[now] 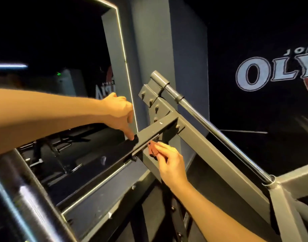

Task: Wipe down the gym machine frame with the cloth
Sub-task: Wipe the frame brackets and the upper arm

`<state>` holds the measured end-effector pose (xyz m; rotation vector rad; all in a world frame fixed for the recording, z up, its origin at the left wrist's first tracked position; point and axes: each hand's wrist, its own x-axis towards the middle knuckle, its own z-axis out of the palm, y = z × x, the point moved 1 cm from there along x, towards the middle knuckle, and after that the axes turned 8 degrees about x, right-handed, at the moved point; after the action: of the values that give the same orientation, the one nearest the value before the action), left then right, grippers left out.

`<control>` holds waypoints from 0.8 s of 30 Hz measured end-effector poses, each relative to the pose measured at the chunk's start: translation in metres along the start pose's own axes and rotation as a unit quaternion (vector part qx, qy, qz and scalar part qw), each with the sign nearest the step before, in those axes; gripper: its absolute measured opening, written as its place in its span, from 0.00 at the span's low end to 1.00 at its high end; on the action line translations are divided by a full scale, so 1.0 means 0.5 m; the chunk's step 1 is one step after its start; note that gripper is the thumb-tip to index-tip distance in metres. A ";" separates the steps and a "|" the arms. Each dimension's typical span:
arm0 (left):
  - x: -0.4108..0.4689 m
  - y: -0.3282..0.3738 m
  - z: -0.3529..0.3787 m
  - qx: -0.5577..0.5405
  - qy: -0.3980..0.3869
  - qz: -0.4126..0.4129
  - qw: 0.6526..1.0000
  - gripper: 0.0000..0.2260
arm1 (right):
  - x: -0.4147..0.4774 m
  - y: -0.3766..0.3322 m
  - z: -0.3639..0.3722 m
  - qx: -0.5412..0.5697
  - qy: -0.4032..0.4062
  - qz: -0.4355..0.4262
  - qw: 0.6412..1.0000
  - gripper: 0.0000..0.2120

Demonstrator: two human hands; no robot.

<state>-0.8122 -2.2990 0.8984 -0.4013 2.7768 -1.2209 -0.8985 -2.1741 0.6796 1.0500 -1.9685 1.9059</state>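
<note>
Below the cross bar (155, 130), the right hand (169, 163) pinches the small reddish cloth (152, 149) in its fingertips and presses it to the grey frame (210, 154); the person should apply firm, flat contact and work into the corner under the bar. Beyond it, the left hand (120, 114) grips nothing, one straight finger touching the bar end, and is best held clear of the wipe path toward the bolted plate (161, 110)

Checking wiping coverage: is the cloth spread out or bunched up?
Bunched: the cloth shows as a small reddish wad pinched in the right hand at the frame.
</note>
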 end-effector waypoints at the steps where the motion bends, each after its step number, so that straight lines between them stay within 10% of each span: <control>1: -0.001 0.003 0.007 -0.028 -0.019 0.007 0.999 0.38 | 0.014 -0.006 -0.011 0.003 0.013 0.020 1.000 0.16; 6: 0.009 0.043 0.048 -0.066 -0.075 0.072 0.992 0.33 | 0.084 -0.048 -0.022 0.079 0.105 0.015 0.991 0.14; 18: 0.021 0.045 0.060 -0.126 -0.060 0.068 0.988 0.28 | 0.035 -0.017 0.052 -0.099 -0.100 -0.168 0.976 0.26; 24: 0.022 0.043 0.067 -0.148 -0.071 0.067 0.984 0.30 | 0.210 0.048 0.022 -0.139 -0.038 -0.037 0.989 0.24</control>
<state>-0.8214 -2.3119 0.8602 -0.3008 2.8103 -0.7210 -0.9856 -2.2225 0.7221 1.1106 -2.1261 1.5186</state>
